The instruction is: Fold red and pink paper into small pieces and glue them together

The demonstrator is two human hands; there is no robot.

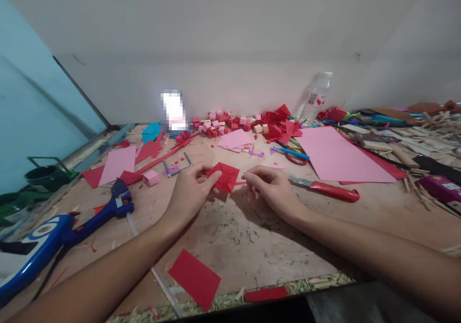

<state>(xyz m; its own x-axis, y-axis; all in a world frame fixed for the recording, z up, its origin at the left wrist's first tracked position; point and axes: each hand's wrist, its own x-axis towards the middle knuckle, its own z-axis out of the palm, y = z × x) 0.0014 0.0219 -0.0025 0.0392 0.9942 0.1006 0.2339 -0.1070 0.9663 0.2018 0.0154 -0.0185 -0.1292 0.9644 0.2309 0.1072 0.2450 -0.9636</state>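
Note:
A small folded red paper piece lies on the worktable between my two hands. My left hand pinches its left edge with thumb and fingers closed on it. My right hand rests just right of the paper, fingers curled, its fingertips touching the paper's right corner. Whether the right hand actually grips the paper is unclear.
A blue glue gun lies at the left, a red-handled cutter at the right, a large pink sheet behind it. Small pink and red paper cubes, scissors, a plastic bottle stand at the back. Red paper scraps lie near the front edge.

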